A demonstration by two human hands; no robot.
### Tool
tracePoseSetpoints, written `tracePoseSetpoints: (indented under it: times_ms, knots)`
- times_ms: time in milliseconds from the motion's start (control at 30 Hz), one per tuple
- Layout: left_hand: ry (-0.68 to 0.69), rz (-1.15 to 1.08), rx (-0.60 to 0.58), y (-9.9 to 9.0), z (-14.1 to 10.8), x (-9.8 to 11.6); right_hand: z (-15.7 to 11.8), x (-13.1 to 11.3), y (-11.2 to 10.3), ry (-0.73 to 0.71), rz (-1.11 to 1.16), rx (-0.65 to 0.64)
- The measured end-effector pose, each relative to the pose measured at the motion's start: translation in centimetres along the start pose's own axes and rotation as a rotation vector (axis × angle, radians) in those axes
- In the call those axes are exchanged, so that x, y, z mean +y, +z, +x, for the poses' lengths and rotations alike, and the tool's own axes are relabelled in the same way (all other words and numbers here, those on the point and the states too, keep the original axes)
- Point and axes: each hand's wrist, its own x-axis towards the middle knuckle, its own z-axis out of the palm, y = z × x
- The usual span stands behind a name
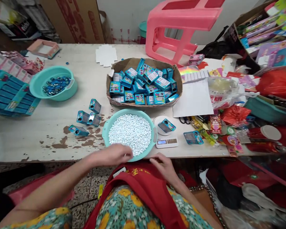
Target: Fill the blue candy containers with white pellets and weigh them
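Note:
A teal basin [106,127] full of small white candies stands at the table's near edge. My left hand [114,154] rests over its front rim, fingers pinched together on the candies; whether it holds any I cannot tell. My right hand [163,167] lies below the table edge by my red apron, fingers loosely curled, holding nothing visible. A small blue box [166,125] sits on a white digital scale [166,141] just right of the basin. Behind the basin a cardboard tray [178,79] holds several of the same blue boxes.
Loose blue boxes [87,118] lie left of the basin. A second teal bowl [38,86] with blue wrapped pieces stands at the left, stacked flat cartons [7,95] beside it. A pink stool [178,28], white paper [193,100], scissors [185,120] and cluttered packets [233,127] fill the right.

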Motion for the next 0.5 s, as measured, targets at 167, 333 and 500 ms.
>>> tracePoseSetpoints:
  times_ms: [167, 333, 500]
  knots:
    - [-0.124, -0.23, -0.114, 8.8, -3.1, -5.6, -0.4, -1.4, 2.1, 0.093, -0.007, -0.357]
    - [-0.204, -0.164, -0.047, 11.5, -4.1, -6.1, 0.7, -1.5, 2.2, 0.082, -0.048, -0.571]
    - [-0.409, 0.026, -0.05, 14.0, -4.9, -4.2, 1.1, -0.6, 3.5, 0.002, -0.234, -0.796]
